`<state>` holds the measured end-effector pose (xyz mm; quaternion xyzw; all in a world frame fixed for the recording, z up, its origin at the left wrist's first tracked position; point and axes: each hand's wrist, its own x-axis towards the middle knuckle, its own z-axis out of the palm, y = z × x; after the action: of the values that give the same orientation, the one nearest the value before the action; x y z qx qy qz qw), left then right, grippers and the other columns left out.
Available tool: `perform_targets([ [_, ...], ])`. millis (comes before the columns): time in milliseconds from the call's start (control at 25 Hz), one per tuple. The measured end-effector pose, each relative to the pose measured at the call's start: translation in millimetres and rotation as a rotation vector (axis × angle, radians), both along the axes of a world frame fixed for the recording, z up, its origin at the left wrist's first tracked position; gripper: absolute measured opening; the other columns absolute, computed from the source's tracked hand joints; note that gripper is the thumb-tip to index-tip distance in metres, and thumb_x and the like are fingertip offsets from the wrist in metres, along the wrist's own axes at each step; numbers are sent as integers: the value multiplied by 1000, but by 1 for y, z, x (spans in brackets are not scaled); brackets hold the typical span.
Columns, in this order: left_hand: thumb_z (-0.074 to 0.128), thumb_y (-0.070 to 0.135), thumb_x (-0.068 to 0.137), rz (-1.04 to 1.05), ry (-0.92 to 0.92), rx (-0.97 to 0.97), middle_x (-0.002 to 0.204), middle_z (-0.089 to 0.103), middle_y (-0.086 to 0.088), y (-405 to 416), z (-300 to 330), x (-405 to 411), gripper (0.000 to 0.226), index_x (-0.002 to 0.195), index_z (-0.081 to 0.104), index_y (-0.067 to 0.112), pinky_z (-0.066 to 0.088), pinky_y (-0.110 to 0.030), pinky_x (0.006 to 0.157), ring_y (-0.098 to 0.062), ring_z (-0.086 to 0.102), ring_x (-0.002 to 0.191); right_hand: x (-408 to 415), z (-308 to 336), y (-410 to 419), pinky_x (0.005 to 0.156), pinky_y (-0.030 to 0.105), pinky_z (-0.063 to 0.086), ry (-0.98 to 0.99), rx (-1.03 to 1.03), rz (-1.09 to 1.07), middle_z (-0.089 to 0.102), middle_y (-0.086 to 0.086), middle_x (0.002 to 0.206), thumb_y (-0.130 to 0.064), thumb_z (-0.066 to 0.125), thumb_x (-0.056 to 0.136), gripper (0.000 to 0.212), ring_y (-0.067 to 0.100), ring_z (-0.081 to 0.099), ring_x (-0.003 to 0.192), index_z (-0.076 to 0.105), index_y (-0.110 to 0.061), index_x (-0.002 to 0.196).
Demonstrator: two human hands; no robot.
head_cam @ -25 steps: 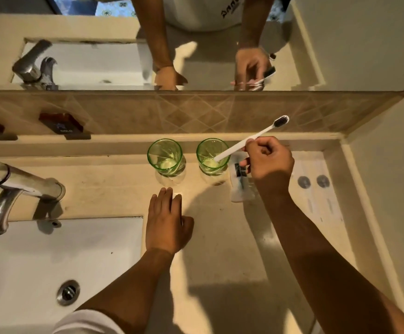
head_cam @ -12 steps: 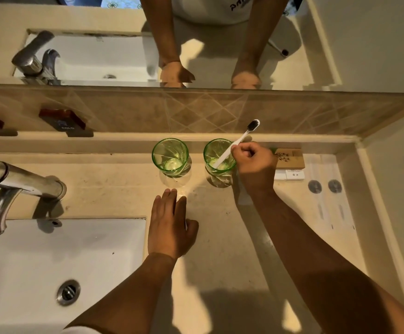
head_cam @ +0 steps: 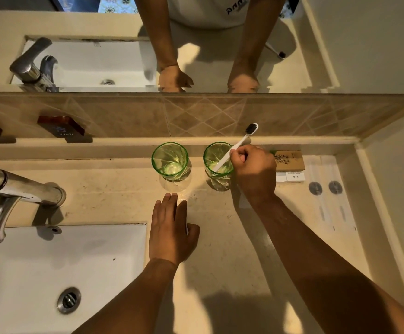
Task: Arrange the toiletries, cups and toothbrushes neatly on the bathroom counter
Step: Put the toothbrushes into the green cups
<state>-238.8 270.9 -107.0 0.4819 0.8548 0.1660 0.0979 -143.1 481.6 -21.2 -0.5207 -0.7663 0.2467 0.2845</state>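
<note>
Head view looks down on a beige bathroom counter (head_cam: 220,237) with a white sink (head_cam: 51,273) at the lower left and a chrome tap (head_cam: 20,186) above it. Two green glass cups stand side by side near the back ledge: the left cup (head_cam: 170,161) holds nothing that I can see, and the right cup (head_cam: 217,162) has a white toothbrush (head_cam: 238,145) in it. The toothbrush leans to the upper right, its handle end down inside the right cup near the bottom and its dark bristled head up above the rim, over the tiled backsplash (head_cam: 123,116).

The right hand (head_cam: 254,169) sits just to the right of that cup, fingers curled into a fist around the middle of the toothbrush handle, so the brush passes out of the top of the fist toward its head and out of the lower left into the glass. The left hand (head_cam: 169,232) lies flat on the counter in front of the cups, palm down, fingers loosely spread and holding nothing; its fingertips are near the left cup but apart from it.

Right of the right hand, a small brown box (head_cam: 290,160) lies against the back ledge with a white packet (head_cam: 292,176) just in front of it. Further right, two long sealed white sachets (head_cam: 326,191) lie side by side. A mirror (head_cam: 220,56) above the backsplash reflects both forearms.
</note>
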Motion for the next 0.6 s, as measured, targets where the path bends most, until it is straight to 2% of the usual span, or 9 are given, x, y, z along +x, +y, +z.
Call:
perform_targets([
  [80, 63, 24, 80, 1, -1, -6, 147, 52, -20, 0, 0, 0, 55, 133, 60, 6, 35, -55, 119, -39, 42, 142, -1, 7, 3, 64, 29, 32, -158, 39, 6, 59, -1, 72, -30, 57, 94, 27, 17, 51, 68, 66, -13, 76],
  [160, 63, 24, 80, 7, -4, -7, 148, 52, -20, 0, 1, 0, 56, 133, 60, 6, 35, -55, 119, -39, 42, 142, -3, 14, 6, 64, 29, 36, -270, 51, 17, 65, 2, 77, -34, 55, 94, 28, 22, 57, 71, 68, -13, 79],
  [280, 65, 24, 80, 18, -7, -8, 148, 52, -20, 0, 3, 1, 57, 134, 60, 7, 36, -55, 119, -40, 43, 141, -4, 20, 15, 62, 30, 39, -326, -76, 35, 67, 5, 72, -34, 56, 93, 28, 26, 59, 68, 64, -15, 74],
  [400, 63, 26, 81, 15, -18, -6, 149, 51, -19, 0, 3, 1, 57, 135, 59, 8, 36, -55, 119, -40, 43, 142, -3, 19, 22, 64, 30, 41, -310, -201, 9, 68, 5, 73, -37, 58, 91, 28, 27, 61, 72, 63, -16, 74],
  [600, 60, 28, 82, 22, -22, -18, 151, 50, -18, 0, 2, 1, 56, 135, 60, 9, 34, -53, 120, -38, 41, 143, -1, 16, 23, 62, 29, 44, -144, -322, -35, 63, -3, 63, -33, 66, 86, 26, 21, 61, 66, 61, -16, 67],
])
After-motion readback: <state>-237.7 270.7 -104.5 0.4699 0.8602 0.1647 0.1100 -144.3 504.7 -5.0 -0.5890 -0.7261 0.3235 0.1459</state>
